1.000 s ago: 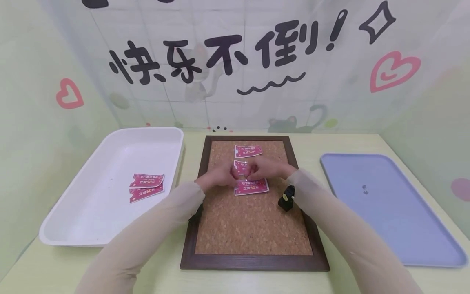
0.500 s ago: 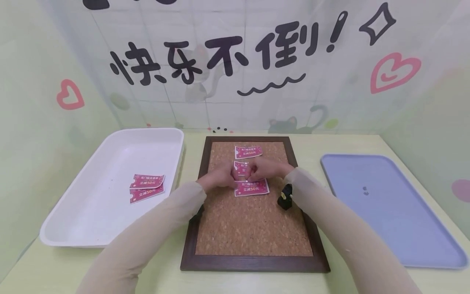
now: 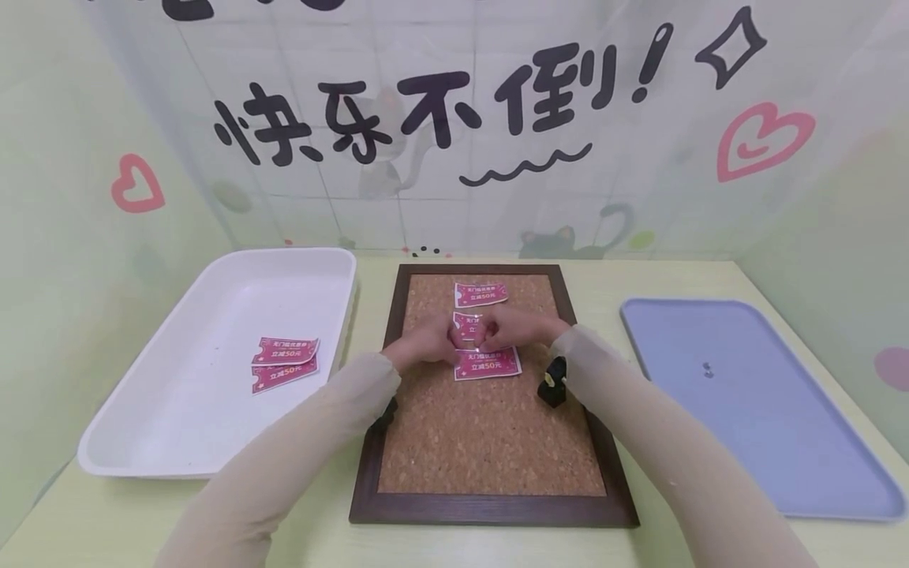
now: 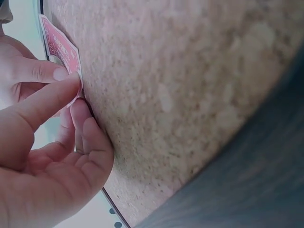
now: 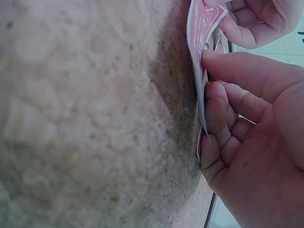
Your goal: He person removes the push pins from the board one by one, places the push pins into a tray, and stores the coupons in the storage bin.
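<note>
Three pink paper coupons lie in a column on the corkboard: a top coupon, a middle coupon partly hidden by the hands, and a lower coupon. My left hand pinches a corner of the lower coupon between thumb and index finger. Beside it, the right hand sets its thumb against the coupon with the other fingers curled in. A small clear pushpin glints at that thumb's tip, mostly hidden. In the right wrist view the coupon's edge stands off the cork.
Left of the board stands a white tray with two overlapping coupons in it. A blue tray with a few small clear bits lies on the right. A dark wooden frame borders the board.
Both hands stay at the lower coupon with hardly any movement. The whole view has shifted down slightly.
</note>
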### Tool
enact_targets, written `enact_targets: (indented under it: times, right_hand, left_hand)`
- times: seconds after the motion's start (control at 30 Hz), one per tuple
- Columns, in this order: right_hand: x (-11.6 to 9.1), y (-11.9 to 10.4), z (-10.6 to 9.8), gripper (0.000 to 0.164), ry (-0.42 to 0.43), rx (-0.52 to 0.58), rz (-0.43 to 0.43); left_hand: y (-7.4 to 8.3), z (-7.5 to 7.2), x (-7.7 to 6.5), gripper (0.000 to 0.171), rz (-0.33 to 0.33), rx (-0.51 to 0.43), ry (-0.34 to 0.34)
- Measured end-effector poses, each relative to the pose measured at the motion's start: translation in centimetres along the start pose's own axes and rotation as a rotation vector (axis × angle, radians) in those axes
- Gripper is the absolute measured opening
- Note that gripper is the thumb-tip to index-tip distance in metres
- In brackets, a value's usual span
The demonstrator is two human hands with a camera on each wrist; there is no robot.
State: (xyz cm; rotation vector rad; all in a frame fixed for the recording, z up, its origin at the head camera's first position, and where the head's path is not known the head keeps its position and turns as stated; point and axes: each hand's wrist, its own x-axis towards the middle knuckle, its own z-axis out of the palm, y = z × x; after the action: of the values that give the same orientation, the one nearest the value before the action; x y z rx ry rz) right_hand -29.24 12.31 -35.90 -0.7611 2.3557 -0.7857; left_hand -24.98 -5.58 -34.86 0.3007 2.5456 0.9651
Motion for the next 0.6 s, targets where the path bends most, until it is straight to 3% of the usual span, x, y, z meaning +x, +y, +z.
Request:
enact_targets:
  times: [0.27,0.6]
  right_hand:
    - [-0.02,0.32,-0.21,0.008,-0.005,0.009,-0.008]
    - [0.26,0.16,-0.14,0.01,-0.014,0.007,0.009]
  left_hand:
    - [-0.27,0.11,0.42,0.013,0.024,-0.033,-0.026]
    - [-0.47,-0.05,0.47,0.015,-0.02,-0.017,-0.032]
